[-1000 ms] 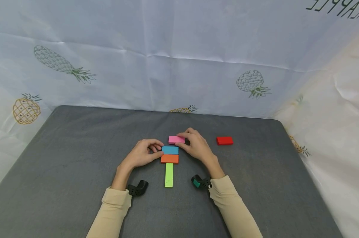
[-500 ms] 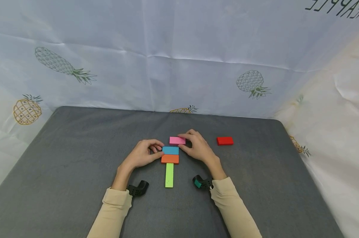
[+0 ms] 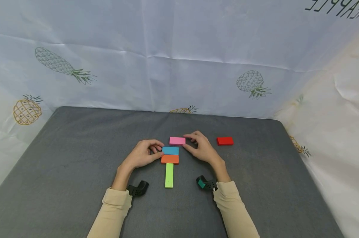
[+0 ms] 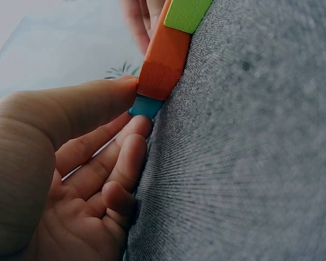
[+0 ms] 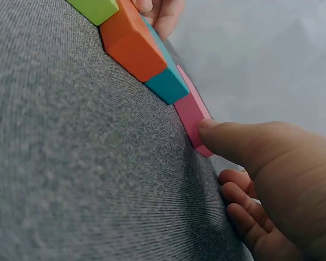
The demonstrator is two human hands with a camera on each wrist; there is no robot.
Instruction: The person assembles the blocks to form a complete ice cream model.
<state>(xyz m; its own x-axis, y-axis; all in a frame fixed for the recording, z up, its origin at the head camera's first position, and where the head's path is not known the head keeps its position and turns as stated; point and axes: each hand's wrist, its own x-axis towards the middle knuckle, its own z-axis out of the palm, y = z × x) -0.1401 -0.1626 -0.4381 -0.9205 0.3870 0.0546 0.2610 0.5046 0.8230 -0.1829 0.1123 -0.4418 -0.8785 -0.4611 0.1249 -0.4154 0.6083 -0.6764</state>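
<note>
In the head view a blue block (image 3: 170, 150) lies against the far long side of an orange block (image 3: 169, 159). A light green block (image 3: 169, 176) runs lengthwise toward the person from the orange one. My left hand (image 3: 144, 153) pinches the blue block's left end, thumb at the near side and fingers at the far side. Beyond the blue block lies a pink block (image 3: 177, 141), set slightly to the right. My right hand (image 3: 202, 147) is at its right end with fingers loosely spread; in the right wrist view the thumb (image 5: 220, 136) overlaps that end.
A red block (image 3: 225, 141) lies on the grey cloth-covered table (image 3: 256, 185), to the right of the right hand. White pineapple-print sheets (image 3: 155, 79) hang behind the table and at its sides. Each wrist wears a black camera mount (image 3: 139, 188).
The pink block has shifted slightly right and toward the person, then stayed put. My right hand has drawn back rightward to its end, fingers loosening. My left hand stays at the blue block.
</note>
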